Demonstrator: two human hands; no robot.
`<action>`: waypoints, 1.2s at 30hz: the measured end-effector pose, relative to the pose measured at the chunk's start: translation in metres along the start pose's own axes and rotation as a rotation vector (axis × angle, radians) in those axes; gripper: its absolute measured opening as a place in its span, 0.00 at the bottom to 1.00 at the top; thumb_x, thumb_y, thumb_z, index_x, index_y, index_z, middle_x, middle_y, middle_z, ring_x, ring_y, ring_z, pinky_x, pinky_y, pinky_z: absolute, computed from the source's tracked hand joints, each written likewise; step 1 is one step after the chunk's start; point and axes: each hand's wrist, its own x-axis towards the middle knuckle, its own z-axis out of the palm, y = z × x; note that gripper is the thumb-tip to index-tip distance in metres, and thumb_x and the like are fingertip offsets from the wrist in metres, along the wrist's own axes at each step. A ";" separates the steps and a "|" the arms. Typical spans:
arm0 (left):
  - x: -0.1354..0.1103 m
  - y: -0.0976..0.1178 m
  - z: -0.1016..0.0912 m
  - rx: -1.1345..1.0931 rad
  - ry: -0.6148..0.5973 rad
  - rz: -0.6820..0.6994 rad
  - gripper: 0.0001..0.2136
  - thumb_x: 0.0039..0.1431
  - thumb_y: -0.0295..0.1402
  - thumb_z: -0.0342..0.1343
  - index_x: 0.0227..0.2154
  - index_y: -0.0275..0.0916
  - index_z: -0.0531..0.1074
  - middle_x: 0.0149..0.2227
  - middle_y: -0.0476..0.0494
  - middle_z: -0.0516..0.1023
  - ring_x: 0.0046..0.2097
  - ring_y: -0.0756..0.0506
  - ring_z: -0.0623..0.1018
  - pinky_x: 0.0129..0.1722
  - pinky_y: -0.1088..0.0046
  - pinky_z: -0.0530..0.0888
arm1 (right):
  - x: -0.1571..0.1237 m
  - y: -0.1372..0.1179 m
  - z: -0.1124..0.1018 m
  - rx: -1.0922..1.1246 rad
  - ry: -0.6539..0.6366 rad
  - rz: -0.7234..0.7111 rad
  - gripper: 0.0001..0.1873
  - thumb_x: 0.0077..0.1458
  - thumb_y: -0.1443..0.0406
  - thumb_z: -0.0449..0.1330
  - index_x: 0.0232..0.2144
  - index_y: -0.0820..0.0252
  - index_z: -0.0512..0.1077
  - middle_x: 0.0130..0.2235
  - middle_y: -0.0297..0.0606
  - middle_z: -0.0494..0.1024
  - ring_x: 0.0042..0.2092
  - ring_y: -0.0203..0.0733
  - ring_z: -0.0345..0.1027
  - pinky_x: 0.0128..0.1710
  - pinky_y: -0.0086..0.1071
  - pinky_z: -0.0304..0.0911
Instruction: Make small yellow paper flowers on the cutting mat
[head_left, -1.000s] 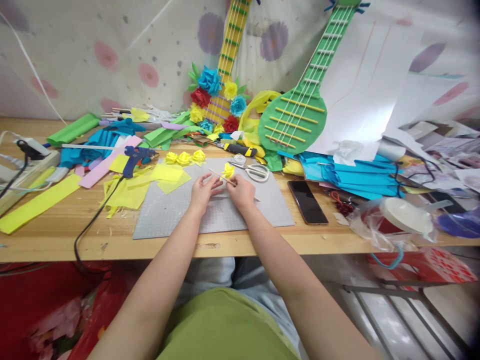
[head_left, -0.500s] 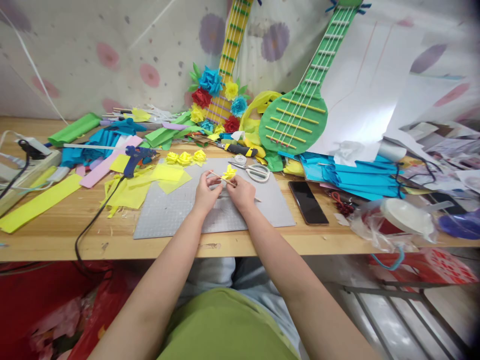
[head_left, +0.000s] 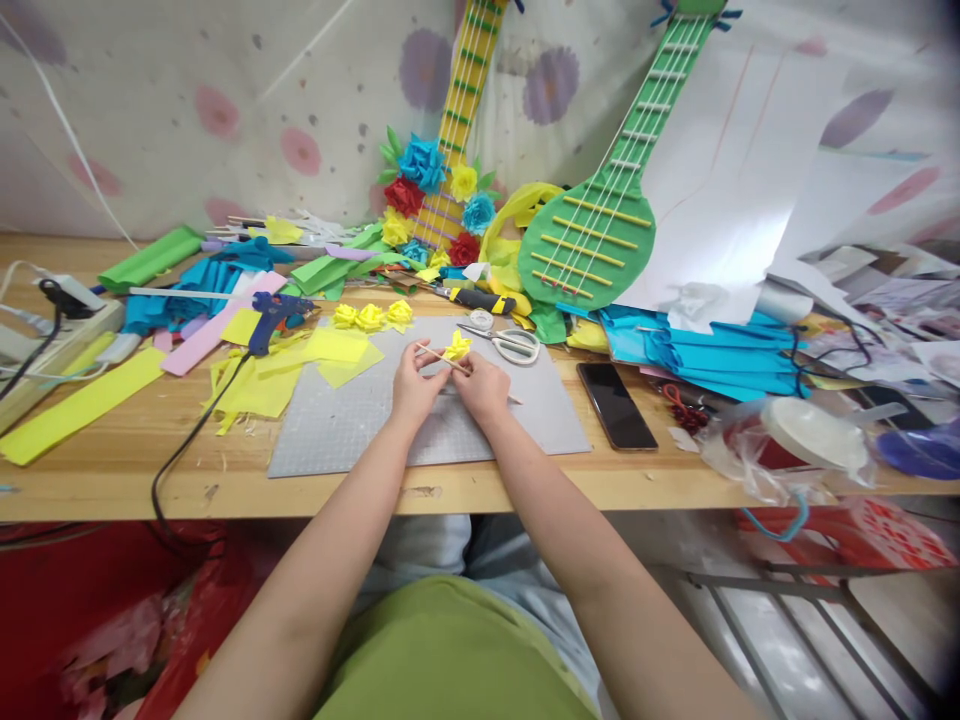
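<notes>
Flowers (head_left: 370,317), three yellow, look finished beyond your left hand (head_left: 414,388), its grip unclear, your right hand (head_left: 484,387) pinching a stick (head_left: 432,351) by a seemingly unfinished fourth bloom (head_left: 458,347), yellow sheets (head_left: 339,345) remaining.

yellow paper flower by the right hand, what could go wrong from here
The yellow paper flower could be crushed or bent: its petals look thin, and the right hand and the thin stick are close against it. The black cord of the glue gun hangs over the front edge of the table, so a snag might drag the glue gun off.
</notes>
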 end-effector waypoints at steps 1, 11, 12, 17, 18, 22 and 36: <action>0.001 -0.002 0.001 -0.029 0.026 -0.046 0.23 0.36 0.24 0.61 0.40 0.40 0.64 0.36 0.43 0.75 0.39 0.47 0.75 0.31 0.75 0.72 | 0.000 -0.001 0.000 0.002 0.001 -0.003 0.10 0.49 0.58 0.51 0.30 0.54 0.69 0.30 0.31 0.76 0.33 0.37 0.68 0.29 0.28 0.53; 0.003 -0.007 0.005 -0.052 0.173 -0.190 0.19 0.38 0.26 0.59 0.37 0.36 0.65 0.26 0.48 0.74 0.26 0.51 0.74 0.25 0.75 0.72 | -0.004 -0.007 0.001 -0.032 -0.009 -0.035 0.10 0.49 0.59 0.51 0.31 0.54 0.69 0.29 0.31 0.76 0.33 0.37 0.68 0.29 0.28 0.52; 0.003 -0.006 0.005 -0.043 0.182 -0.175 0.19 0.38 0.27 0.59 0.38 0.36 0.65 0.26 0.49 0.74 0.26 0.51 0.74 0.24 0.76 0.71 | -0.004 -0.008 0.001 -0.037 -0.010 -0.039 0.09 0.49 0.60 0.51 0.31 0.54 0.69 0.29 0.31 0.76 0.33 0.37 0.68 0.29 0.28 0.52; 0.001 0.004 0.007 -0.090 0.195 -0.181 0.17 0.39 0.27 0.58 0.36 0.36 0.65 0.27 0.50 0.72 0.27 0.53 0.73 0.23 0.80 0.69 | -0.006 -0.009 0.001 -0.036 -0.032 -0.072 0.09 0.48 0.61 0.51 0.31 0.53 0.69 0.30 0.31 0.76 0.34 0.38 0.68 0.30 0.27 0.52; 0.001 0.005 0.007 -0.101 0.192 -0.188 0.17 0.39 0.26 0.58 0.36 0.36 0.64 0.27 0.49 0.72 0.27 0.53 0.73 0.23 0.80 0.69 | -0.006 -0.009 0.000 -0.037 -0.036 -0.079 0.09 0.48 0.61 0.51 0.32 0.54 0.69 0.31 0.31 0.76 0.34 0.38 0.68 0.30 0.27 0.52; 0.002 0.003 0.006 -0.126 0.155 -0.207 0.18 0.40 0.25 0.57 0.37 0.36 0.64 0.27 0.48 0.73 0.26 0.52 0.74 0.23 0.79 0.70 | -0.006 -0.009 0.001 -0.050 -0.040 -0.088 0.09 0.48 0.62 0.51 0.32 0.54 0.69 0.31 0.32 0.76 0.35 0.38 0.68 0.30 0.28 0.52; 0.007 0.006 0.002 -0.158 0.278 -0.230 0.15 0.38 0.24 0.59 0.32 0.34 0.64 0.25 0.48 0.73 0.25 0.52 0.72 0.21 0.79 0.69 | -0.002 -0.003 0.002 -0.107 -0.006 -0.102 0.10 0.51 0.61 0.49 0.37 0.54 0.66 0.32 0.33 0.75 0.35 0.39 0.68 0.30 0.28 0.51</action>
